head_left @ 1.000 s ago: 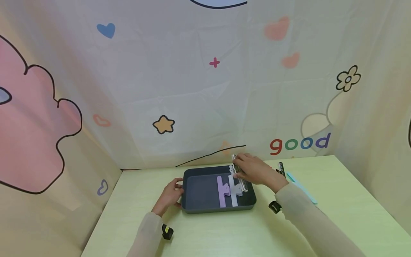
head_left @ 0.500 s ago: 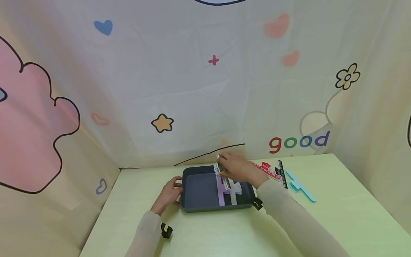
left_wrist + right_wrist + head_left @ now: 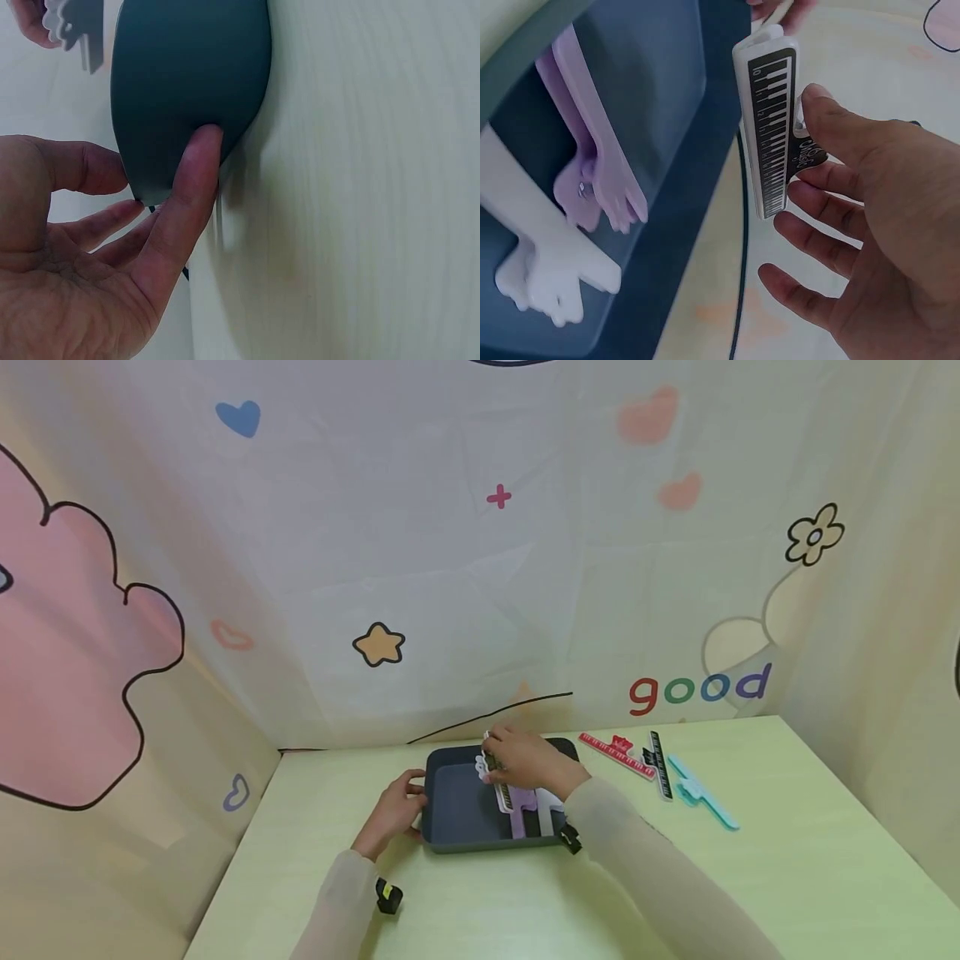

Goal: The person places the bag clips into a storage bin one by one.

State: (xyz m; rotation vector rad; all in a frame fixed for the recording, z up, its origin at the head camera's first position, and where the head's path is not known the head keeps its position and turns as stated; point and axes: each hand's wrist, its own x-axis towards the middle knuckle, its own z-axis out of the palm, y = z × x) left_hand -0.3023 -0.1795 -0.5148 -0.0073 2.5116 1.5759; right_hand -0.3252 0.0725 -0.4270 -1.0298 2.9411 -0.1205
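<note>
- On the bench [image 3: 300,843], grips dark tray [image 3: 461,818] by its left end with left fingers [image 3: 191,180].
- Over that tray, pinches black-and-white clip [image 3: 769,135] in right fingers [image 3: 817,244], nearer than left ones.
- Lies leftward of right fingers, roughly front-to-back lengthwise, just beside purple clip [image 3: 606,146].

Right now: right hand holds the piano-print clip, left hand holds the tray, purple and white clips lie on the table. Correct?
Wrong on one point: the purple clip and white clip lie in the tray, not on the table; the right wrist view shows it. The rest holds.
</note>
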